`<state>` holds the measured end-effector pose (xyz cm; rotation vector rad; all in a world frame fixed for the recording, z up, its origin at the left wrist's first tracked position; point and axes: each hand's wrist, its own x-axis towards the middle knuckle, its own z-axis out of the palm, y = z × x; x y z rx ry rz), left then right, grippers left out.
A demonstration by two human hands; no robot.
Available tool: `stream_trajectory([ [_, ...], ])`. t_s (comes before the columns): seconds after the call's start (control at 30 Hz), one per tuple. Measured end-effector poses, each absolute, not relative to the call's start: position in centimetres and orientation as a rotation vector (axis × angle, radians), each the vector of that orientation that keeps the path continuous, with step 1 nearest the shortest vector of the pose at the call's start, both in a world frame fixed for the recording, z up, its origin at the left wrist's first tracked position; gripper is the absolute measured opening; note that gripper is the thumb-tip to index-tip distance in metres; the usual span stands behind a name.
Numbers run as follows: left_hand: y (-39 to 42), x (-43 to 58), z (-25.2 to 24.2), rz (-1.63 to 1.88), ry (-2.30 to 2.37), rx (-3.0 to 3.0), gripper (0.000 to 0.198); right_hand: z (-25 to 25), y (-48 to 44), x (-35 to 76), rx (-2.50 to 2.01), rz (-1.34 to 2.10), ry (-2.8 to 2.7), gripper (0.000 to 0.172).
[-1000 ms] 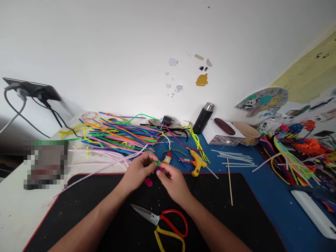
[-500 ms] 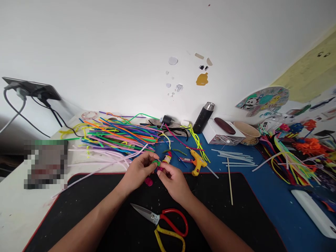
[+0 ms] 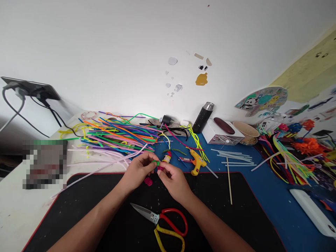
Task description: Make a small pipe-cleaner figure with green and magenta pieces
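My left hand [image 3: 138,171] pinches a small green piece [image 3: 155,163] that looks like bent pipe cleaner. Close against it, my right hand [image 3: 173,180] grips a small magenta piece [image 3: 160,168], also fuzzy like pipe cleaner. Fingers cover much of both pieces, so I cannot tell whether they are joined. Another magenta piece [image 3: 148,181] lies on the black mat [image 3: 91,206] just below my left fingers. Scissors [image 3: 157,218] with one red and one yellow handle rest on the mat between my forearms. Behind my right hand lies a small red, white and yellow figure [image 3: 167,156].
Many coloured pipe cleaners [image 3: 115,134] are heaped at the back left. A yellow glue gun [image 3: 197,163] lies beyond my right hand, near glue sticks [image 3: 233,157] and a thin wooden stick [image 3: 229,182]. A black flask [image 3: 203,117] and white box [image 3: 222,133] stand by the wall.
Both hands stay at the same spot with their hold on the green and magenta pieces. Only a very slight shift of the view shows.
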<state>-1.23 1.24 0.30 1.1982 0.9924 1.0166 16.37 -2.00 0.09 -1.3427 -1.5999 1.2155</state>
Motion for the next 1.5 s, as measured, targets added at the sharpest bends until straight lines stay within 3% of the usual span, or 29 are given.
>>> stream_trajectory([
  [0.6,1.1,-1.1,-0.1,1.081,1.072,1.203,0.022,-0.7,-2.5,16.6,-1.403,1.102,-1.672,0.037],
  [0.8,1.1,-1.1,-0.4,1.126,1.119,1.337,0.014,0.4,-2.9,16.9,-1.383,1.052,-1.807,0.028],
  [1.2,0.9,-1.1,-0.4,1.009,1.08,1.409,0.013,3.0,-1.7,18.6,-1.349,0.893,-1.987,0.025],
  [1.5,0.8,-0.9,-0.1,0.745,0.969,1.268,0.026,3.2,-0.2,19.3,-1.384,0.876,-1.925,0.022],
])
